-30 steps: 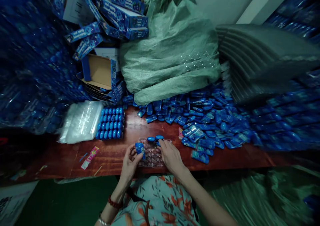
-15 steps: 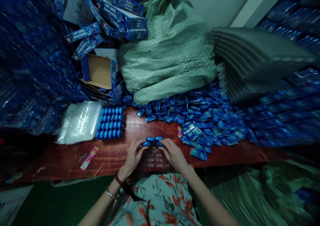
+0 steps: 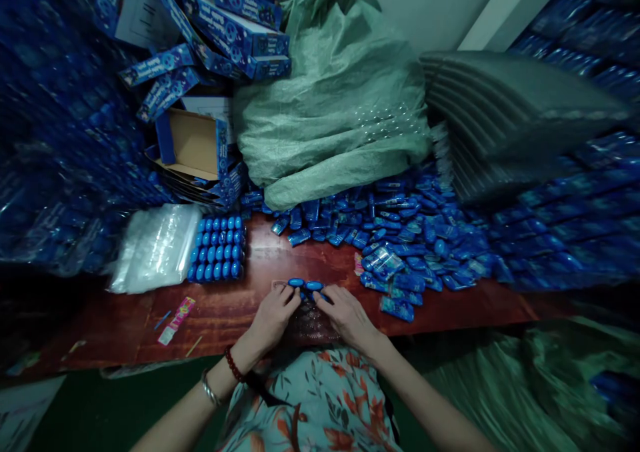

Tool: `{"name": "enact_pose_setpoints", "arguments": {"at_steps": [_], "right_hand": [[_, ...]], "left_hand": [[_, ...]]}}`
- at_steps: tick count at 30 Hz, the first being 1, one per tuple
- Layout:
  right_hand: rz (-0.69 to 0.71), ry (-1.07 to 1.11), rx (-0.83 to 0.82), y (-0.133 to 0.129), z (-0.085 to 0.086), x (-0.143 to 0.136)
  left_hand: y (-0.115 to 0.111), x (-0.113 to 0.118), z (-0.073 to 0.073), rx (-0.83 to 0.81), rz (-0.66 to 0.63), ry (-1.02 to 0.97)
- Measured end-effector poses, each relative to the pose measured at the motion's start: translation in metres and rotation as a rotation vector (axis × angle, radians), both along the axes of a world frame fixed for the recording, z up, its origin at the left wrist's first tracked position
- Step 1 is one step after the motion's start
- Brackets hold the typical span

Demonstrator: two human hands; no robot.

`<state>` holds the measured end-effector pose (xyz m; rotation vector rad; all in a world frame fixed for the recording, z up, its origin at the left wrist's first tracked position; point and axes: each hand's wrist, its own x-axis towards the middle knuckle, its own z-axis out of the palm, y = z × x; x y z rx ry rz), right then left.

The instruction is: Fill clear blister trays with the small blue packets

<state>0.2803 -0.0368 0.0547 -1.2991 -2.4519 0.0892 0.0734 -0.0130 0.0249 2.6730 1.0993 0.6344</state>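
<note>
My left hand (image 3: 274,313) and my right hand (image 3: 346,313) are close together near the table's front edge, their fingers bent round a few small blue pieces (image 3: 296,283). Two of these pieces show just beyond my fingertips; others are partly covered by the fingers. Under and between my hands lies a clear plastic tray (image 3: 314,324). To the left stands a block of blue pieces in neat rows (image 3: 217,253), beside a stack of clear plastic bags (image 3: 157,249). A loose heap of blue packets (image 3: 415,239) spreads to the right.
A large green sack (image 3: 335,112) stands behind the heap. Blue printed boxes (image 3: 225,29) and an open box (image 3: 193,145) are piled back left. Grey stacked sheets (image 3: 515,112) lean at the right. A pink packet (image 3: 177,320) lies front left on the red-brown table (image 3: 225,312).
Both hands have lowered the blue pieces toward the clear tray, and the fingers now cover more of them. The view has shifted slightly.
</note>
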Motion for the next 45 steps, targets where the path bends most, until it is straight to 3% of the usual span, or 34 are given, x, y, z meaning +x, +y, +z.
{"name": "enact_pose_setpoints", "arguments": {"at_steps": [4, 8, 12, 16, 19, 22, 24, 26, 29, 33, 37, 41, 45], "right_hand": [[0.028, -0.108, 0.018, 0.010, 0.008, -0.009], [-0.016, -0.129, 0.061, 0.012, 0.001, -0.017], [-0.104, -0.013, 0.098, -0.002, -0.012, -0.016], [-0.266, 0.231, 0.123, -0.004, -0.017, -0.007], [-0.409, 0.364, 0.131, 0.032, -0.009, 0.006], [-0.541, 0.173, 0.075, 0.092, 0.005, 0.013], [-0.494, -0.088, -0.054, 0.130, 0.013, 0.010], [-0.417, -0.190, -0.131, 0.156, 0.016, 0.000], [-0.340, -0.215, -0.183, 0.167, 0.011, -0.014], [-0.319, -0.215, -0.225, 0.153, 0.007, -0.014], [-0.311, -0.004, -0.218, 0.114, 0.019, 0.020], [-0.419, 0.523, -0.256, 0.042, 0.020, 0.053], [-0.355, 0.759, -0.347, -0.027, -0.002, 0.041]], "left_hand": [[-0.001, 0.004, 0.002, 0.082, 0.013, 0.103], [-0.004, 0.000, -0.003, 0.206, 0.088, 0.181], [-0.006, -0.007, -0.005, 0.246, 0.109, 0.202], [0.002, -0.010, 0.000, 0.200, 0.100, 0.047], [0.030, -0.002, 0.010, 0.066, 0.161, -0.167], [0.078, 0.016, 0.021, -0.100, 0.291, -0.145], [0.109, 0.032, 0.027, -0.169, 0.373, 0.066], [0.129, 0.046, 0.029, -0.208, 0.389, 0.231], [0.139, 0.060, 0.029, -0.225, 0.333, 0.288], [0.133, 0.059, 0.029, -0.248, 0.309, 0.298], [0.112, 0.025, 0.041, -0.269, 0.338, 0.233], [0.057, -0.029, 0.048, -0.364, 0.377, -0.211], [-0.005, -0.056, 0.035, -0.411, 0.413, -0.481]]}}
